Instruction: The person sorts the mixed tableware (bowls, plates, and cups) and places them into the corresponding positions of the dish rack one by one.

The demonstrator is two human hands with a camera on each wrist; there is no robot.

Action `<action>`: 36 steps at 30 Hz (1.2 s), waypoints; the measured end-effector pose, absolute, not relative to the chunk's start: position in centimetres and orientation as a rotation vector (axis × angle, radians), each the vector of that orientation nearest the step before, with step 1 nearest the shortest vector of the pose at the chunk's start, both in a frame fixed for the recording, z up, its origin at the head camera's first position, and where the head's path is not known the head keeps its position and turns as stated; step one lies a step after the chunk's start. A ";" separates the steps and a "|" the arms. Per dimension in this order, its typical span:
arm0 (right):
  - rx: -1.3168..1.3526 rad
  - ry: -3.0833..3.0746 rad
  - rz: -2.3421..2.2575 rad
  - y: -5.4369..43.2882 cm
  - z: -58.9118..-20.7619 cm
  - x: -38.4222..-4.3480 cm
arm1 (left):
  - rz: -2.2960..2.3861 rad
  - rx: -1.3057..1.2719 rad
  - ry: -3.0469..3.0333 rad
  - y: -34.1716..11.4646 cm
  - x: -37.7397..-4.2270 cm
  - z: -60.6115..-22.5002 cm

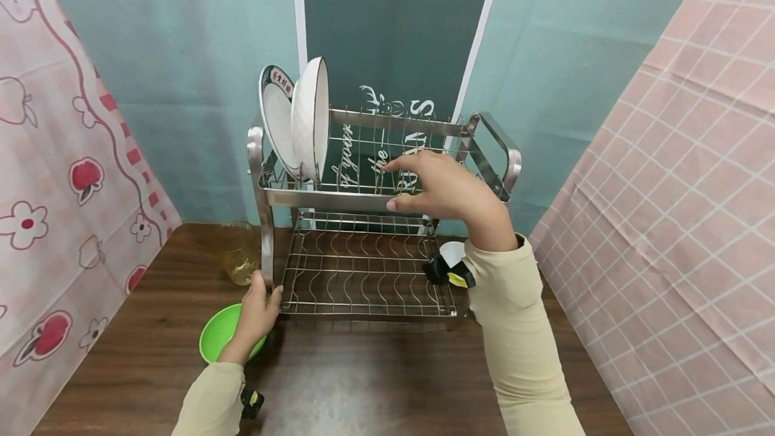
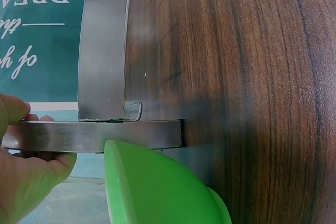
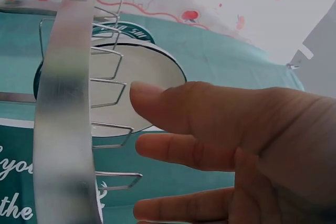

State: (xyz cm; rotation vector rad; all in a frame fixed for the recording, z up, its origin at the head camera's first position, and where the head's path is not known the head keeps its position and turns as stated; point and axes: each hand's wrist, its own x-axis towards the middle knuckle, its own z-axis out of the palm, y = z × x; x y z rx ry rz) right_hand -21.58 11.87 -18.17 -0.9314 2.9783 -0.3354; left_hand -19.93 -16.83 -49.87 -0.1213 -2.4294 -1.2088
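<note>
A two-tier metal dish rack stands on the wooden table. My left hand grips its left front leg, the thumb on one side and the fingers on the other in the left wrist view. Over the front rail of the top tier, my right hand holds nothing, thumb and fingers spread apart. A patterned plate and a white bowl with a dark rim stand on edge at the top tier's left end. In the right wrist view, the bowl shows behind the wire prongs, beyond my thumb.
A green bowl sits beside the rack's left leg, partly behind my left wrist. Behind it stands an amber-tinted clear glass. Patterned cloth hangs on the left, checked pink cloth on the right, and a teal curtain at the back.
</note>
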 end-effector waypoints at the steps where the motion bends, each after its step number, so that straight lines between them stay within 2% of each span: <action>1: -0.935 2.984 -0.340 12.0 -18.2 -21.4 | -1.211 -0.118 -2.435 -16.8 -19.9 -49.8; 36: -0.787 3.129 -0.523 18.2 -19.1 -17.6 | -1.217 -0.109 -2.439 -16.8 -19.9 -49.8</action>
